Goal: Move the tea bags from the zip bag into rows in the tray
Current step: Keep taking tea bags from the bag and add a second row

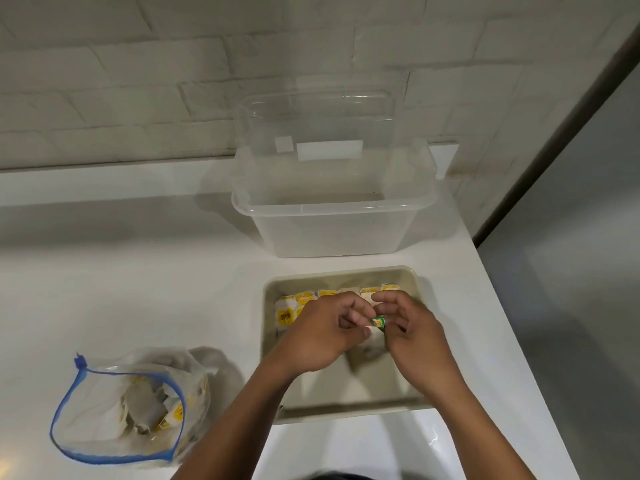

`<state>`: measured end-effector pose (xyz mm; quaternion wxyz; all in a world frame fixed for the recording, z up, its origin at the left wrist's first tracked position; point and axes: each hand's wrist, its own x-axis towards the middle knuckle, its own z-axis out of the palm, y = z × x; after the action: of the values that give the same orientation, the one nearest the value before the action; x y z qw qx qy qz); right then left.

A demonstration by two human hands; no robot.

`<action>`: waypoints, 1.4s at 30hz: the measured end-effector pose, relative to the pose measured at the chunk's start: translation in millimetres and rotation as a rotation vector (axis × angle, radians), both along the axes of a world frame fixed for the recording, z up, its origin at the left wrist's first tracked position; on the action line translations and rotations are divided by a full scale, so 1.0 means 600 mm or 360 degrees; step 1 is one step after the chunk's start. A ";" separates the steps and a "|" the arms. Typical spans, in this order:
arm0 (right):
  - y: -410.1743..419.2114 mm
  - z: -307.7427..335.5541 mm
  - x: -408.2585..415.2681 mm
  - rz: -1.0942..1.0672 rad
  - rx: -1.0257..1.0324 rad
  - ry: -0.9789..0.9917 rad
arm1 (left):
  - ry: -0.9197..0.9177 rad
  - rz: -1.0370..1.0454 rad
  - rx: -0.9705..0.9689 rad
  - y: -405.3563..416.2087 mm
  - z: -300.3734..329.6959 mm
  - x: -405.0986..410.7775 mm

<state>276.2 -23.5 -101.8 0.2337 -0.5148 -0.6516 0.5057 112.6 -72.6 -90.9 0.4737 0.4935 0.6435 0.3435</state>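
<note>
A beige tray (412,275) sits on the white counter in front of me. A row of yellow-tagged tea bags (304,299) lines its far side, with more at the left. Both hands are over the tray. My left hand (322,334) and my right hand (412,330) meet at a tea bag with a green and yellow tag (378,322), fingers of both pinching it. The open zip bag (117,407) with a blue zip edge lies at the lower left, several tea bags inside.
A clear plastic tub (332,223) stands behind the tray, its clear lid (318,123) leaning against the white brick wall. The counter's right edge (502,323) runs close beside the tray, with grey floor beyond.
</note>
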 end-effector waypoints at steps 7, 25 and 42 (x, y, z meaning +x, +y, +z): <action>-0.002 0.004 0.003 -0.0077 0.0024 -0.0009 | 0.0262 0.0100 0.0148 0.024 -0.007 0.022; -0.002 -0.005 0.004 -0.0176 -0.0047 -0.0011 | 0.0804 -0.0205 0.0220 0.032 -0.027 0.015; -0.015 -0.014 -0.010 -0.0008 0.0747 -0.0423 | 0.0222 0.0544 -0.0084 0.025 -0.033 0.023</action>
<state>270.4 -32.2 -109.9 0.2602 -0.5101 -0.7747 0.2683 126.5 -57.7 -110.7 0.3755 0.3868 0.7581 0.3669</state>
